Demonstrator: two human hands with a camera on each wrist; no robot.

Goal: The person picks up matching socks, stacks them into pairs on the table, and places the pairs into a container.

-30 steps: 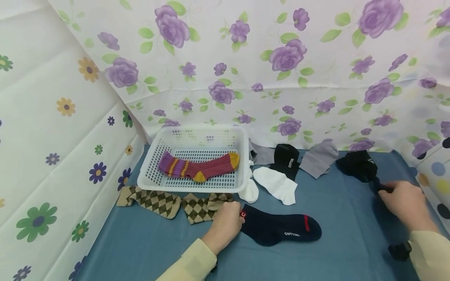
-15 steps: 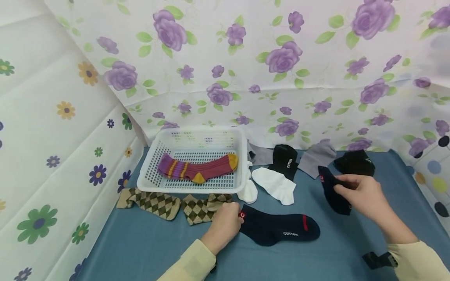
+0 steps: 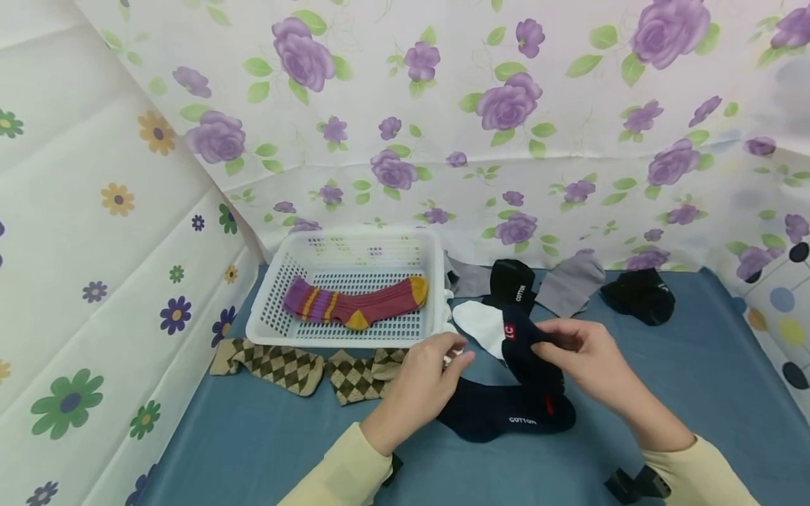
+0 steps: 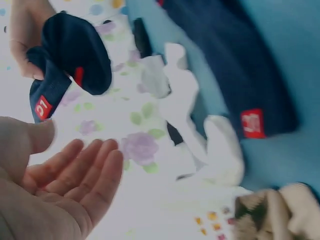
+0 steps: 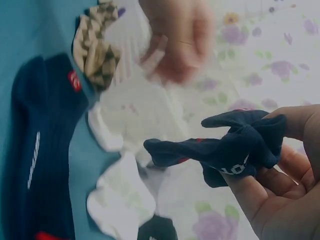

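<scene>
My right hand [image 3: 591,362] pinches a navy sock [image 3: 524,348] with a red patch at its cuff. This sock hangs bunched above the table and hides part of what lies below it. A matching navy sock [image 3: 484,414], marked COTTON, lies flat beneath the two hands. My left hand [image 3: 418,386] is raised over that sock's cuff end. In the left wrist view the left hand [image 4: 75,185] has its fingers apart from the thumb, holding nothing, just short of the lifted navy sock [image 4: 75,55].
A white basket [image 3: 259,330] stands at the back, with a purple and red sock [image 3: 380,304] in it. Argyle socks [image 3: 285,365] lie before it. A white sock [image 3: 477,327], grey sock [image 3: 572,284] and black socks [image 3: 639,295] lie right of it. Floral cloth [image 3: 392,105] rises behind.
My right hand has taken the second navy sock from the far right and carried it left over the flat one. My left hand has let go of the flat sock's cuff and risen.
</scene>
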